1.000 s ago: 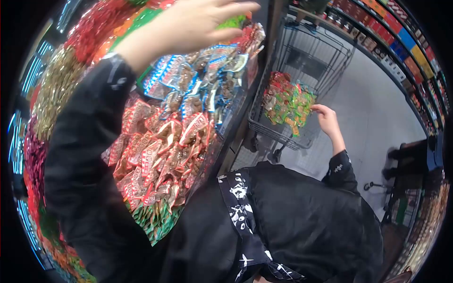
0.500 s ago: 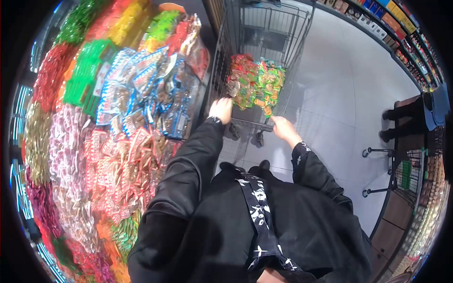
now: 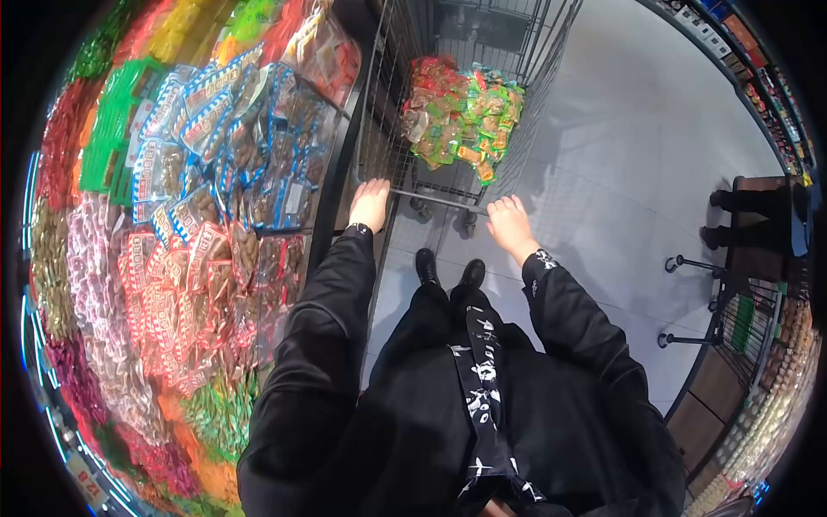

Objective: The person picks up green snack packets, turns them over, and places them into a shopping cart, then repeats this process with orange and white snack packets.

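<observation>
My left hand point(image 3: 369, 205) rests on the left end of the handle of a wire shopping cart point(image 3: 439, 196), its fingers over the bar. At the bar's right end, my right hand point(image 3: 511, 226) has its fingers curled over it. Inside the cart lie red-wrapped packets point(image 3: 431, 99) on the left and green and yellow packets point(image 3: 491, 116) on the right, beyond both hands.
To the left, a display holds blue-and-white bags point(image 3: 207, 121), red-and-white bags point(image 3: 194, 293) and a green basket point(image 3: 112, 129). At the right are another cart point(image 3: 743, 323), a person's dark-clothed legs point(image 3: 745, 205) and stocked shelves point(image 3: 758, 77).
My left hand has shifted left and my right hand sits flatter over the handle. The cart's packets appear higher in view, and both my shoes now show below the handle.
</observation>
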A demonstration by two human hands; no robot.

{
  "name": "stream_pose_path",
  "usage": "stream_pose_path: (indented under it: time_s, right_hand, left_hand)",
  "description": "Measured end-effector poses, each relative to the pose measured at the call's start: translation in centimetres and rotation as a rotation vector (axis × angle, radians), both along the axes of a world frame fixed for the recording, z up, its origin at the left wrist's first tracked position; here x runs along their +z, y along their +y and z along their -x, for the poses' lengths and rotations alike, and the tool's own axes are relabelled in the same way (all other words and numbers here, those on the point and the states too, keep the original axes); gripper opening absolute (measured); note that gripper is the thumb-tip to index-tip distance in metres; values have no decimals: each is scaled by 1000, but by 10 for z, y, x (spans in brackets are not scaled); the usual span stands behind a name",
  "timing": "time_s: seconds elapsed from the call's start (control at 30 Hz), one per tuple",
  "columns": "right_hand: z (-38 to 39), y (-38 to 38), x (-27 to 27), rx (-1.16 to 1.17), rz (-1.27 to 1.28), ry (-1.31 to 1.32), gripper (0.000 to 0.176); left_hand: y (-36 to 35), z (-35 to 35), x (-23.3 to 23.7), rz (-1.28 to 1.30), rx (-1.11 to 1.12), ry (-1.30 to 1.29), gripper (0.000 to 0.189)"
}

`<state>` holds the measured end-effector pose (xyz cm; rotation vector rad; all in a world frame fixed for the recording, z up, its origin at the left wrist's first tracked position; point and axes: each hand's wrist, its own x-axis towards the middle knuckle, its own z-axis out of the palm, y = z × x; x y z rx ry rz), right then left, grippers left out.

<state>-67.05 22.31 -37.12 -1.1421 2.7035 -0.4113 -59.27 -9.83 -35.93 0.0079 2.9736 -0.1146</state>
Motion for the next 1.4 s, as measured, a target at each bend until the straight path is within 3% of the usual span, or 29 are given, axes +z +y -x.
stream_pose_path:
  time_s: [0.1,0.17,0.33,0.4,0.83,1.03,1.1,1.17,1.23,1.4]
  right_hand:
    - [-4,7,-2,1,-81,-89,29]
    - [-11,17,-1,7,-110,-67,28]
    - [-40,35,-3,-28,-115,7,26]
    - [-54,39,-4,-55,-77,51,15]
    - [-161,31,-2,-259,-232,42,17]
    - [-200,39,1,-216,-346,33,16]
    - [-208,42,5,-153,-397,-29,16]
    - [-216,43,11,-108,-434,-55,15]
    - [-223,45,15,-68,-474,-87,13]
    - [-253,52,7,8,-508,-227,13]
  left_hand:
    - [-4,-6,2,-94,-54,11,40]
    - [-6,-10,4,-122,38,-52,38]
    - [7,-34,5,17,-180,-29,31]
    - [10,-47,2,-8,-203,-31,31]
    - [23,-141,7,-29,-224,20,30]
    - [27,-187,6,-86,-274,83,28]
    - [33,-195,16,-153,-184,-156,28]
    - [39,-195,26,-151,-191,-174,23]
    - [49,-191,36,-37,-144,-470,19]
    - [66,-209,50,-20,-160,-561,19]
